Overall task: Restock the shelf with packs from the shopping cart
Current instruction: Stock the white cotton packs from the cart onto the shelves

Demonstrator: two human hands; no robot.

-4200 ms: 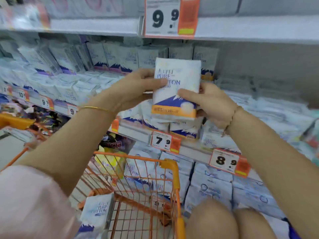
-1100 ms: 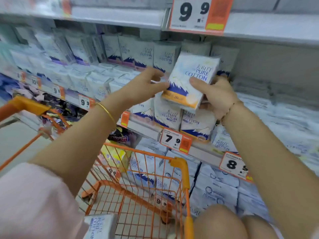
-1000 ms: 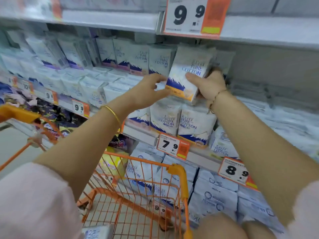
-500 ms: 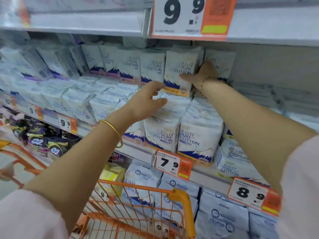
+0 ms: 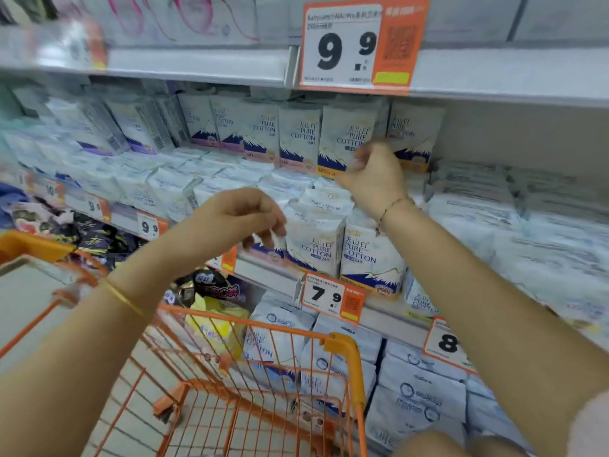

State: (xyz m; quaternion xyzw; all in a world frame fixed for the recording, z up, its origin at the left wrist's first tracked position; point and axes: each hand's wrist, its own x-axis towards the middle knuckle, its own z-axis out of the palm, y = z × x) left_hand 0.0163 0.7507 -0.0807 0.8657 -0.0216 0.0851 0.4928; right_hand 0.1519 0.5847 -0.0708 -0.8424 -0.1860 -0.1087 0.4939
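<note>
A white "Pure Cotton" pack (image 5: 347,140) with a blue mountain print stands upright in the back row of the middle shelf (image 5: 270,275), among like packs. My right hand (image 5: 374,176) hovers just in front of that pack, blurred, fingers loosely curled and holding nothing. My left hand (image 5: 242,216) hangs lower and to the left, in front of the front-row packs (image 5: 342,245), also loosely curled around nothing. The orange wire shopping cart (image 5: 342,341) stands below my arms; no pack shows in the part of its basket that is in view.
An upper shelf edge (image 5: 197,62) with a 9.9 price tag (image 5: 359,44) runs overhead. A 7.9 tag (image 5: 329,300) marks the middle shelf. Lower shelves hold more white packs (image 5: 418,390); dark and yellow packets (image 5: 214,291) lie behind the cart.
The pack I held with both hands went into the back row and was released. My right hand has drawn back from it, my left hand has dropped lower, and both are now free.
</note>
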